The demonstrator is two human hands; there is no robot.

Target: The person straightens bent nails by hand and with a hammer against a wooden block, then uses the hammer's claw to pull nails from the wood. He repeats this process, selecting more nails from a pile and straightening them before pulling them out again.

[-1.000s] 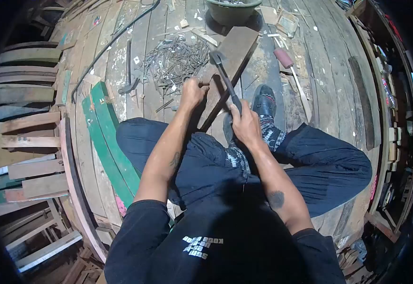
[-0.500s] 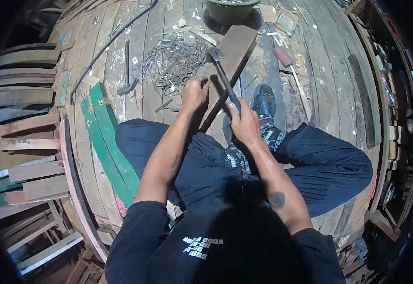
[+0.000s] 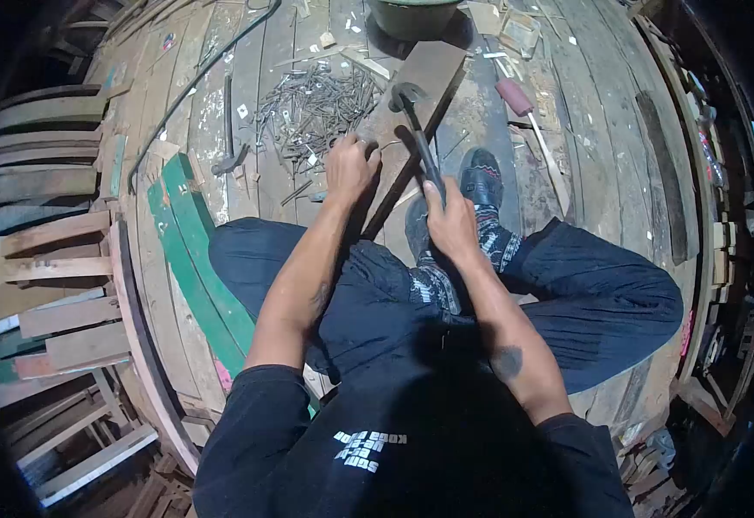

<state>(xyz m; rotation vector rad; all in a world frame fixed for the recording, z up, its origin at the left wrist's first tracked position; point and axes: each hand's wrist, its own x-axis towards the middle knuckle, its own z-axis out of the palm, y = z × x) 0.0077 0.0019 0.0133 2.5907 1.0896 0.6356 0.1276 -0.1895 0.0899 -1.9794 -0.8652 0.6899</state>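
My right hand (image 3: 453,223) grips the dark handle of a claw hammer (image 3: 420,138), its metal head raised over a brown wooden block (image 3: 433,65). My left hand (image 3: 351,170) is beside the block's left edge, fingers curled together. A thin, bent nail (image 3: 389,143) seems to stick out from its fingertips over the wood; its other end is hidden. Just past that hand lies a heap of loose nails (image 3: 316,108), many of them bent and rusty.
A second hammer-like tool (image 3: 230,142) lies left of the nails. A pink-headed mallet (image 3: 532,129) rests at right. Green planks (image 3: 196,250) lie beside my left knee, and a bucket (image 3: 413,19) stands at the far end. Stacked boards (image 3: 44,177) line the left side.
The hammer head has shifted slightly right and turned over the block. My left hand has moved a little left, and its fingers have changed position.
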